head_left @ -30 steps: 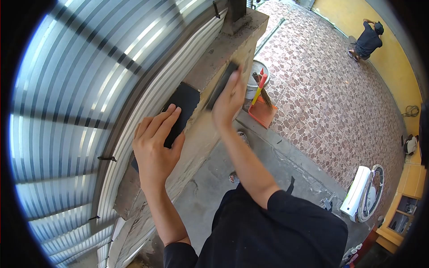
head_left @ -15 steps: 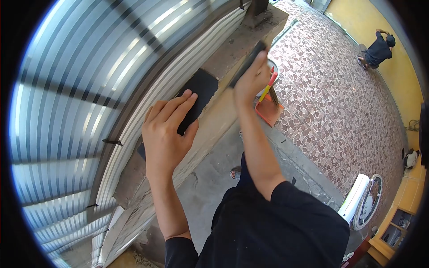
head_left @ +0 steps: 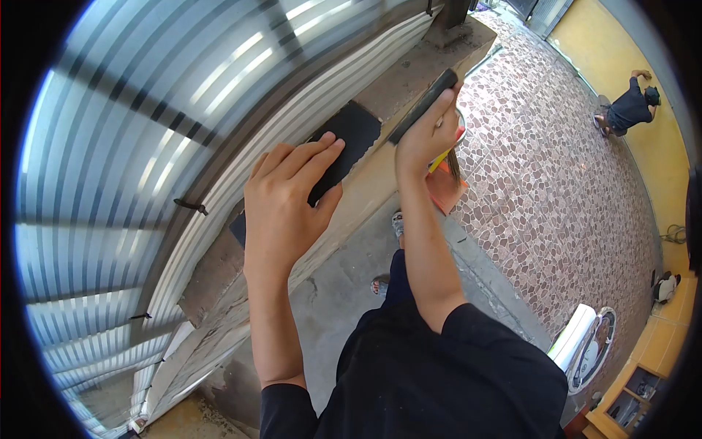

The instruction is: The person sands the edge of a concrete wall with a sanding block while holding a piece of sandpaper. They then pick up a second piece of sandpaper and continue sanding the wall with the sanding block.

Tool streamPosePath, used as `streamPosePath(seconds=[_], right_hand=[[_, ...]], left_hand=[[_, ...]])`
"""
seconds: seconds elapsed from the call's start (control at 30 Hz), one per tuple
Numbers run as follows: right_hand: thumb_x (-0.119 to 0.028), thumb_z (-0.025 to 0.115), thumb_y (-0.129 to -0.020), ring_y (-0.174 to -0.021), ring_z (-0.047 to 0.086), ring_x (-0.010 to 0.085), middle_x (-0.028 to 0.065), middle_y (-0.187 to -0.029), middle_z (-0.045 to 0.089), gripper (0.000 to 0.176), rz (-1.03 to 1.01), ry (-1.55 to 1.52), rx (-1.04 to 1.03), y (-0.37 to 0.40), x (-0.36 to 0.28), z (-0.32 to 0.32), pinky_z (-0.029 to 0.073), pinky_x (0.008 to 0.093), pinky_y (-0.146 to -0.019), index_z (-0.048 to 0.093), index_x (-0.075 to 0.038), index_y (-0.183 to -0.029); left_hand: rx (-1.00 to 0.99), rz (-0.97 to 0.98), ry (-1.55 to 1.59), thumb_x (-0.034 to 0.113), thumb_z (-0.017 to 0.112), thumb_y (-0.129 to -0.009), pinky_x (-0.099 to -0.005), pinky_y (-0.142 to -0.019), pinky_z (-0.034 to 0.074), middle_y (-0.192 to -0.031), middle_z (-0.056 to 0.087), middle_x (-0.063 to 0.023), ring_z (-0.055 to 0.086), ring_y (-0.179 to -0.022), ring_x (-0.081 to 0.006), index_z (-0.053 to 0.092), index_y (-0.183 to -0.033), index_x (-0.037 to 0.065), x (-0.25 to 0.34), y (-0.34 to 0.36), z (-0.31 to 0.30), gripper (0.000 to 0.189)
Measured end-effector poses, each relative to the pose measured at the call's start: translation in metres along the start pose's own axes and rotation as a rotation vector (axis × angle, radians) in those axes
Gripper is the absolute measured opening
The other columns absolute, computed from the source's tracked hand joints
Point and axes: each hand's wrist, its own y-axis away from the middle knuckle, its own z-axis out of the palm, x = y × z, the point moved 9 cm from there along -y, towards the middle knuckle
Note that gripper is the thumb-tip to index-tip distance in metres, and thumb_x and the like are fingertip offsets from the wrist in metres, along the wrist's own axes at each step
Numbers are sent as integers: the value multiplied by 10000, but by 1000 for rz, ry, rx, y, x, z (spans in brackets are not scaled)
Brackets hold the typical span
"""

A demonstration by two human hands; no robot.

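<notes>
My left hand (head_left: 289, 201) lies flat, fingers together, on a black sheet (head_left: 349, 135) that rests on top of a low concrete wall (head_left: 344, 212). My right hand (head_left: 431, 132) grips a second dark sheet or pad (head_left: 424, 104), pressed edge-on against the wall's upper side face further along. Both arms reach forward from my black sleeves.
Corrugated metal fencing (head_left: 161, 124) rises behind the wall. Below lie a grey concrete strip (head_left: 344, 293) and patterned paving (head_left: 556, 190). An orange dustpan with a brush (head_left: 443, 183) stands near the wall. A white appliance (head_left: 585, 344) lies at lower right. Another person (head_left: 629, 110) crouches by the yellow wall.
My right hand with its dark pad has slid further along the wall, away from me. The left hand stays flat on the black sheet. The view has shifted forward.
</notes>
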Motion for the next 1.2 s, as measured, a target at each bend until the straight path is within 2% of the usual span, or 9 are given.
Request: streamPosePath(seconds=[0.17,0.3,0.4,0.6,0.7,0.77,0.93,1.0,1.2], right_hand=[[-242,542,-1154,-882,634,276,203,-1023,696,462,-122,-125,-34,87,-10,-14,513,383,-812,604,77,-1482],[-158,534,-1145,-880,649,265,212,-1078,717,425,-63,105,-44,17,-5,0,524,360,-818,596,97,-1480],[-145,543,-1139,-872,656,261,215,-1081,728,415,-88,-44,-27,7,-5,2,528,369,-815,605,94,-1474],[-178,567,-1136,-850,651,271,219,-1048,727,428,-217,-74,-81,98,-18,-17,531,394,-804,616,103,-1454],[-130,560,-1128,-837,646,267,235,-1082,732,407,-69,35,-43,27,5,-1,539,366,-813,615,105,-1456],[-130,563,-1127,-822,637,263,222,-1045,724,402,-108,34,-12,12,0,-1,534,362,-796,621,92,-1457],[-168,584,-1127,-793,615,262,188,-933,691,397,-214,-194,66,89,-9,-19,512,378,-742,646,45,-1456],[-166,582,-1128,-802,630,260,192,-939,698,397,-126,-105,-125,98,-13,-20,510,382,-737,643,44,-1459],[-94,586,-1109,-797,644,261,217,-978,734,390,-215,26,46,23,-20,-5,521,391,-730,630,96,-1447]], left_hand=[[19,17,-4,63,847,-697,-404,-904,568,-1233,786,-25,705,-1012,-252,802,-1192,98,0,2,1,498],[13,17,-23,70,848,-700,-406,-906,572,-1229,788,-22,708,-1011,-254,804,-1190,104,-1,2,2,493],[20,17,-26,69,847,-696,-406,-905,575,-1225,790,-24,710,-1009,-256,806,-1189,103,0,2,2,495],[9,5,-24,64,845,-691,-400,-907,578,-1217,793,-27,710,-1002,-255,811,-1181,95,0,2,3,491],[7,11,-32,61,844,-688,-398,-906,578,-1215,794,-28,709,-997,-254,812,-1177,91,0,1,4,490],[5,4,-37,59,843,-686,-397,-906,578,-1217,794,-28,709,-994,-254,812,-1175,90,-1,3,4,491],[-7,3,-34,51,841,-684,-401,-909,577,-1235,793,-39,709,-990,-261,813,-1179,83,2,-1,2,496],[-8,-2,-26,39,846,-705,-393,-911,576,-1228,797,-58,711,-991,-265,817,-1182,71,3,0,1,479],[-16,0,-21,33,853,-736,-384,-913,575,-1220,801,-79,716,-996,-271,819,-1187,61,3,1,1,452]])
